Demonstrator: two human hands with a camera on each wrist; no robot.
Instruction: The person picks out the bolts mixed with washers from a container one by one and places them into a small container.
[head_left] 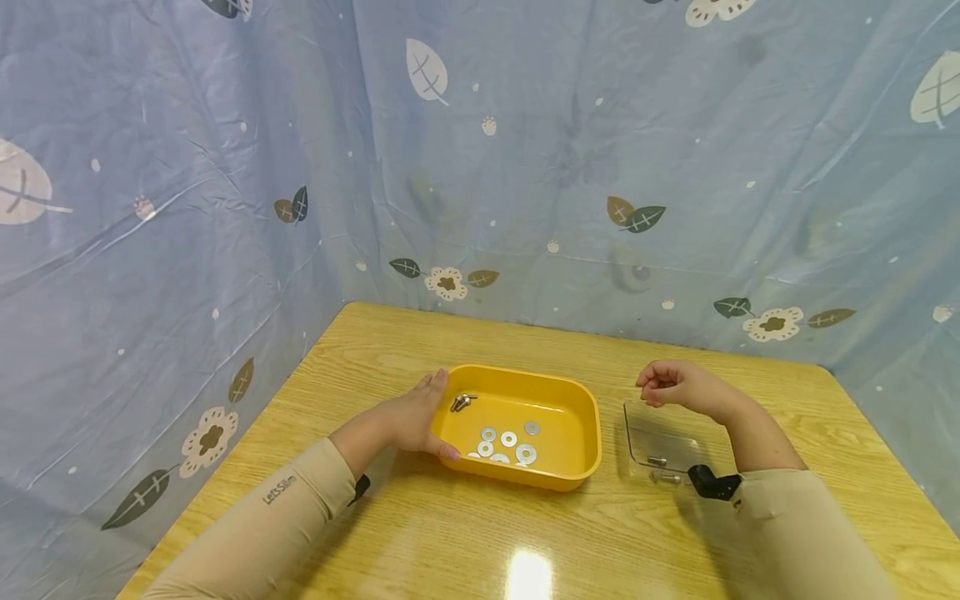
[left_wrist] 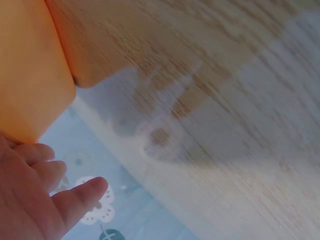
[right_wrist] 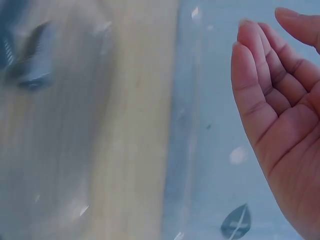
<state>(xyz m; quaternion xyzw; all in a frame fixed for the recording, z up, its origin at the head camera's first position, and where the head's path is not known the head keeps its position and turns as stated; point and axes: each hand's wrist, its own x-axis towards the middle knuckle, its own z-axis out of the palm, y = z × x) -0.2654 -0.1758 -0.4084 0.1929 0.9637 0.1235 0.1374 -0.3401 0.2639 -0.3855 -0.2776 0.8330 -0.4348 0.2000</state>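
Observation:
A yellow tray [head_left: 517,373] stands on the table with several flat washers [head_left: 526,453] and a few screws [head_left: 462,402] in it. My left hand [head_left: 415,417] rests against the tray's left end, thumb at the front corner and fingers along the side. In the left wrist view some of its fingers [left_wrist: 42,160] touch the orange-looking wall and one sticks out. Above the far part of a clear plastic box [head_left: 667,433] is my right hand [head_left: 693,390]. Its fingers bend loosely, thumb apart, with nothing visible between them. Small metal screws [head_left: 657,461] show in the box.
The wooden table [head_left: 420,533] is bounded by a blue patterned curtain [head_left: 525,167] at the back and sides. Dark wrist pieces show at both forearms, the right one [head_left: 712,482] hiding part of the clear box.

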